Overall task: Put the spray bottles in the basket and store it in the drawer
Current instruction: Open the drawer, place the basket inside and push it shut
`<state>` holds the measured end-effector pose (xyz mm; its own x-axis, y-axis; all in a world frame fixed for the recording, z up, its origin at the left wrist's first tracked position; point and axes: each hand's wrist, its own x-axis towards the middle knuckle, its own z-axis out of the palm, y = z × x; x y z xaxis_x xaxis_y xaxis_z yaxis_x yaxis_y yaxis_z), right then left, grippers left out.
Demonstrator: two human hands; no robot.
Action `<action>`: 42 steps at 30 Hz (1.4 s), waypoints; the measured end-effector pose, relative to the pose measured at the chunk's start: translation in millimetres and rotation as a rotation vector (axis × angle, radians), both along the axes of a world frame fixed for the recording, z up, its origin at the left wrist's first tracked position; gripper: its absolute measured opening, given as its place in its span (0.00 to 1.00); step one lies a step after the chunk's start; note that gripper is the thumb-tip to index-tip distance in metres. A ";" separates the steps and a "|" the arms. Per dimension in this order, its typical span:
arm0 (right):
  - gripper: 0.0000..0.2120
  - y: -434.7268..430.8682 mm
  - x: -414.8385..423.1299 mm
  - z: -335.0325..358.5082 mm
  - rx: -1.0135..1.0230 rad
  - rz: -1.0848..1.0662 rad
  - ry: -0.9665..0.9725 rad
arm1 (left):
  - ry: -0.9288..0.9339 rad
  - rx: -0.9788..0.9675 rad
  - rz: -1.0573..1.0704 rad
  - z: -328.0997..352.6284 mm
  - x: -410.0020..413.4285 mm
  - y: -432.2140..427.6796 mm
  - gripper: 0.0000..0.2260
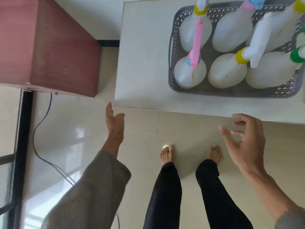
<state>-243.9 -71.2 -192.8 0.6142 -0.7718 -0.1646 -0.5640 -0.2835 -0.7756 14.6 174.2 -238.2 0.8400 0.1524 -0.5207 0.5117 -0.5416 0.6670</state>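
Six spray bottles (192, 72) stand upright in the grey basket (231, 92), two rows of three, white bodies with pink, yellow and green collars (far ones cut off by the frame edge). Basket sits on the white tabletop (145, 63), toward its right end, near the front edge. I see my left hand (114, 123) open, palm turned inward, fingers spread, empty, just off the tabletop's near left corner. My right hand (245, 139) hangs below the front edge, fingers loosely curled and apart, holding nothing. Neither touches the basket. Reddish-brown cabinet (49, 47) stands left of the tabletop; a black cable (41, 123) runs over the tiled floor (79, 123). Bare feet (167, 154) below.
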 end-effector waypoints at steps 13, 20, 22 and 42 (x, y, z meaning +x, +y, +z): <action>0.41 40.0 3.3 -17.2 -0.167 0.151 0.433 | 0.104 -0.193 -0.087 -18.9 8.0 15.6 0.34; 0.46 47.8 0.3 -26.8 -0.143 0.169 0.565 | 0.070 -0.151 -0.165 -20.7 8.1 24.9 0.33; 0.46 50.3 2.5 -27.7 -0.136 0.159 0.567 | 0.058 -0.131 -0.206 -21.3 7.8 28.4 0.34; 0.48 56.3 -12.7 -49.0 -0.238 0.345 0.785 | -0.085 0.191 -0.412 -21.6 -57.4 28.7 0.35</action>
<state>-256.5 -14.9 -241.8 0.5964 -0.6318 -0.4950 -0.7616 -0.6402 -0.1006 -42.8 202.9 -259.7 0.8893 -0.1167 -0.4422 0.1757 -0.8055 0.5660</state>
